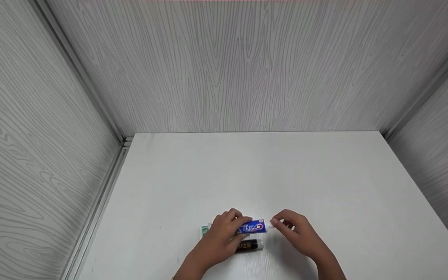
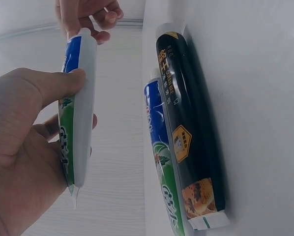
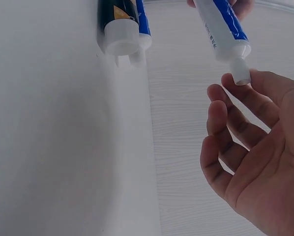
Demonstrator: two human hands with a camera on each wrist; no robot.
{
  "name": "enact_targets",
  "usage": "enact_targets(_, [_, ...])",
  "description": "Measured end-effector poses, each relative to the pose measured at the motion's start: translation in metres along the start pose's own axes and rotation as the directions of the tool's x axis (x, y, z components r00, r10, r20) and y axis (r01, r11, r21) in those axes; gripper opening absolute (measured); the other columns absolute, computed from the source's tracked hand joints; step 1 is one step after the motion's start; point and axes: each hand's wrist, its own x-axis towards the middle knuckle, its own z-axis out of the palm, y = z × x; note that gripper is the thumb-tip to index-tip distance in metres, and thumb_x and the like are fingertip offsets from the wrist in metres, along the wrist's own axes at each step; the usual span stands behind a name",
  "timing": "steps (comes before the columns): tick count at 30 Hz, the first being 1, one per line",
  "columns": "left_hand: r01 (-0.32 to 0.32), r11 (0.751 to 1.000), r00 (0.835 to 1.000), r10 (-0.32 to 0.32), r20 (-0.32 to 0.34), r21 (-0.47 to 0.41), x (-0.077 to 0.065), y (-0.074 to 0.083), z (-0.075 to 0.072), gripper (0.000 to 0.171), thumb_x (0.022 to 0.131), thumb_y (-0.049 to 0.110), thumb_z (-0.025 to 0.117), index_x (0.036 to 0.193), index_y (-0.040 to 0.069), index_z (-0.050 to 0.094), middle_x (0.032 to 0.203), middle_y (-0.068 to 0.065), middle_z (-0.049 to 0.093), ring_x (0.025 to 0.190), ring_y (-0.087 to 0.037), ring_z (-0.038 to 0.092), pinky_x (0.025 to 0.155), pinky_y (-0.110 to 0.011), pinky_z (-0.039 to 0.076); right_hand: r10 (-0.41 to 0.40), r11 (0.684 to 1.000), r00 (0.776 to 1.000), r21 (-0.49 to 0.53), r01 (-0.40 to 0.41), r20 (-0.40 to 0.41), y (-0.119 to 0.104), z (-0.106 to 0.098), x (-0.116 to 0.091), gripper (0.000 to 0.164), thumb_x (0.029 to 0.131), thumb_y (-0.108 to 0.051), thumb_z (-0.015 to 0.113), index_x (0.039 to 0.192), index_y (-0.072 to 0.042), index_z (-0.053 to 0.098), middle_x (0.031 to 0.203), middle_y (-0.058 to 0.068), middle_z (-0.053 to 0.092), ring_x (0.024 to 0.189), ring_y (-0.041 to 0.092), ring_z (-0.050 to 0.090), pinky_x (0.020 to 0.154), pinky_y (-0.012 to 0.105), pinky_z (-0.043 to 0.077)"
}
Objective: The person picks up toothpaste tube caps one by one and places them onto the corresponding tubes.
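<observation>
My left hand (image 1: 220, 239) grips a blue, green and white toothpaste tube (image 1: 256, 226), its thumb lying across the side in the left wrist view. The tube is held just above the table, its capped end pointing right. At that end is a small white cap (image 3: 240, 73), which my right hand (image 1: 298, 233) pinches between thumb and forefinger; the other fingers are loosely bent. Below the held tube, a black toothpaste tube (image 2: 179, 98) with a white cap lies on the table. Right beside it lies a second blue and green toothpaste tube (image 2: 159, 132), mostly hidden by my left hand in the head view.
A white table (image 1: 255, 171) spreads out under my hands. Grey wood-grain panels stand around it: a back wall (image 1: 224, 70), a left wall (image 1: 33, 136) and a right wall (image 1: 441, 116). A metal rail (image 1: 95, 210) runs along the left edge.
</observation>
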Motion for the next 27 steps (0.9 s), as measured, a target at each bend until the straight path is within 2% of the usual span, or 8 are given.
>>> enact_targets(3, [0.002, 1.000, 1.000, -0.002, 0.001, -0.001, -0.0003, -0.0001, -0.0003, 0.039, 0.102, 0.024, 0.073, 0.141, 0.026, 0.066, 0.125, 0.008, 0.061, 0.113, -0.010, 0.056, 0.100, -0.040, 0.049, 0.006, 1.000, 1.000, 0.029, -0.007, 0.012, 0.0012, -0.0003, -0.0007, 0.026, 0.110, -0.038, 0.059, 0.109, -0.020, 0.077, 0.099, 0.002, 0.073, 0.081, 0.014, 0.063, 0.072, 0.029, 0.054])
enact_targets(8, [-0.002, 1.000, 1.000, 0.002, 0.001, -0.003, -0.0004, 0.0002, -0.0017, 0.039, 0.102, 0.025, 0.073, 0.141, 0.026, 0.066, 0.125, 0.007, 0.061, 0.113, -0.011, 0.057, 0.099, -0.040, 0.048, 0.032, 0.996, 0.999, 0.088, -0.033, 0.016, 0.0041, -0.0003, -0.0013, 0.033, 0.114, -0.036, 0.050, 0.115, -0.015, 0.075, 0.107, 0.009, 0.072, 0.092, 0.028, 0.067, 0.078, 0.034, 0.058])
enact_targets(10, [-0.004, 1.000, 1.000, 0.004, 0.003, -0.004, -0.0004, 0.0002, -0.0020, 0.040, 0.102, 0.025, 0.074, 0.141, 0.026, 0.066, 0.125, 0.007, 0.060, 0.113, -0.011, 0.057, 0.099, -0.040, 0.048, 0.048, 0.994, 0.999, 0.098, -0.048, 0.005, 0.0048, -0.0004, -0.0020, 0.032, 0.114, -0.037, 0.049, 0.117, -0.018, 0.074, 0.111, 0.010, 0.072, 0.095, 0.031, 0.067, 0.081, 0.037, 0.059])
enact_targets(13, [0.000, 1.000, 1.000, 0.000, 0.009, -0.006, -0.0006, 0.0002, -0.0020, 0.040, 0.102, 0.025, 0.073, 0.142, 0.026, 0.066, 0.125, 0.007, 0.060, 0.114, -0.011, 0.056, 0.099, -0.040, 0.048, 0.042, 0.994, 0.999, 0.101, -0.040, -0.023, 0.0061, -0.0015, -0.0037, 0.023, 0.113, -0.033, 0.052, 0.118, -0.025, 0.073, 0.114, 0.012, 0.072, 0.090, 0.034, 0.068, 0.079, 0.038, 0.058])
enact_targets(16, [0.004, 1.000, 1.000, -0.004, 0.011, -0.012, -0.0010, 0.0001, -0.0018, 0.040, 0.102, 0.024, 0.073, 0.142, 0.026, 0.066, 0.125, 0.007, 0.060, 0.114, -0.011, 0.056, 0.100, -0.041, 0.048, -0.013, 0.995, 0.999, 0.101, 0.018, -0.047, 0.0074, -0.0030, -0.0059, 0.020, 0.110, -0.014, 0.058, 0.116, -0.028, 0.071, 0.115, 0.010, 0.072, 0.083, 0.032, 0.067, 0.077, 0.033, 0.056])
enact_targets(21, [0.006, 1.000, 1.000, -0.006, 0.009, -0.029, -0.0013, -0.0002, -0.0008, 0.039, 0.102, 0.023, 0.073, 0.141, 0.025, 0.066, 0.125, 0.007, 0.060, 0.115, -0.011, 0.055, 0.101, -0.041, 0.048, -0.154, 0.986, 0.985, 0.060, 0.159, -0.073, 0.0095, -0.0030, -0.0082, 0.045, 0.092, 0.013, 0.064, 0.114, -0.026, 0.069, 0.111, 0.009, 0.071, 0.079, 0.018, 0.061, 0.077, 0.031, 0.054])
enact_targets(24, [0.005, 1.000, 1.000, -0.005, 0.011, -0.031, -0.0013, -0.0006, -0.0009, 0.039, 0.102, 0.023, 0.072, 0.141, 0.025, 0.067, 0.125, 0.008, 0.060, 0.114, -0.010, 0.056, 0.102, -0.041, 0.048, -0.210, 0.976, 0.975, 0.049, 0.214, -0.072, 0.0094, -0.0011, -0.0088, 0.046, 0.088, 0.013, 0.070, 0.114, -0.024, 0.069, 0.110, 0.005, 0.071, 0.079, 0.014, 0.061, 0.076, 0.032, 0.055])
enact_targets(27, [0.000, 0.999, 1.000, 0.000, 0.012, -0.033, -0.0013, -0.0009, -0.0015, 0.039, 0.102, 0.023, 0.073, 0.141, 0.025, 0.067, 0.125, 0.008, 0.060, 0.113, -0.009, 0.056, 0.102, -0.041, 0.048, -0.236, 0.969, 0.970, 0.061, 0.239, -0.058, 0.0084, 0.0006, -0.0090, 0.037, 0.090, 0.006, 0.077, 0.113, -0.023, 0.070, 0.109, 0.000, 0.071, 0.079, 0.015, 0.062, 0.075, 0.032, 0.055])
